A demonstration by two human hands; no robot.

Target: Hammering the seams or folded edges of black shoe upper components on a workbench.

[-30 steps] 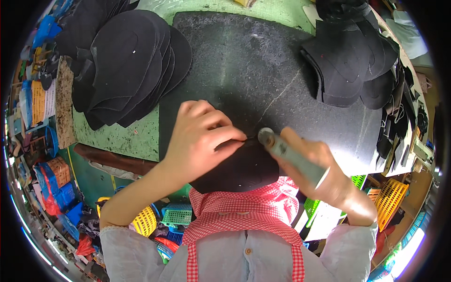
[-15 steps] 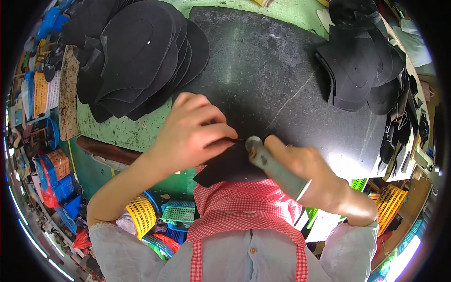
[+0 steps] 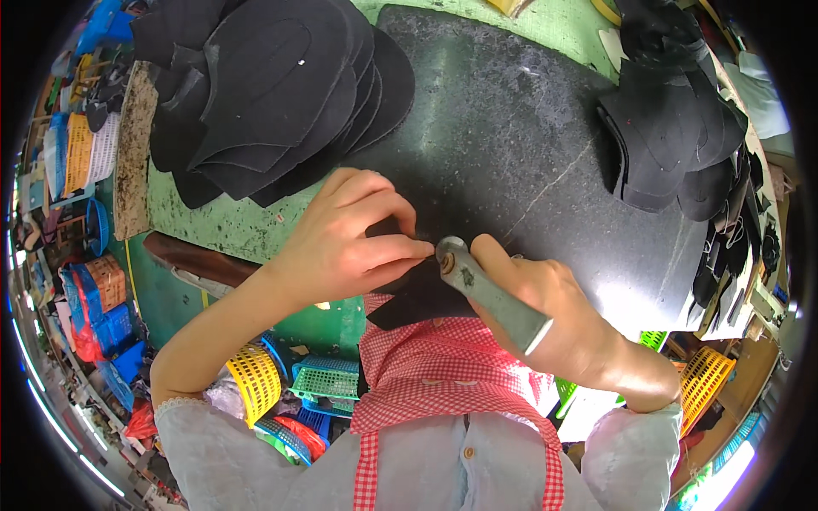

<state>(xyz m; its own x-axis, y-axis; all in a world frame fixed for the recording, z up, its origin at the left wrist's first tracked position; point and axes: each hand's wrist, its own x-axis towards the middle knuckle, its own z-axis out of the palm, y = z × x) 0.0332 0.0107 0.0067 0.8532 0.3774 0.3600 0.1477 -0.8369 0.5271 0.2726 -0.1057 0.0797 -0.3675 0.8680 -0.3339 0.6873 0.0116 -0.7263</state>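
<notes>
Green paint covers the workbench (image 3: 213,226), and a big dark stone slab (image 3: 511,136) lies on top of it.

At the near edge of that slab, the left hand (image 3: 341,247) pinches a small black piece (image 3: 417,294) of soft material, with fingertips (image 3: 417,249) pressed together on it. The piece hangs a little over the edge, just above a red checked apron (image 3: 443,383). The right hand (image 3: 554,315) is wrapped tight around a grey metal tool (image 3: 490,294), and the round end of the tool touches the black piece right beside the left fingertips.

To do this well, I think the left hand should hold the piece flat and firm so it cannot slip. The tool should move slowly, and the fingers should stay out of its way, because they are very close.

Farther out, a pile of black cut shapes (image 3: 281,94) sits at the far left of the bench. Another black pile (image 3: 673,136) sits at the far right. Down below the bench are yellow, blue and green plastic baskets (image 3: 281,383) on the floor.
</notes>
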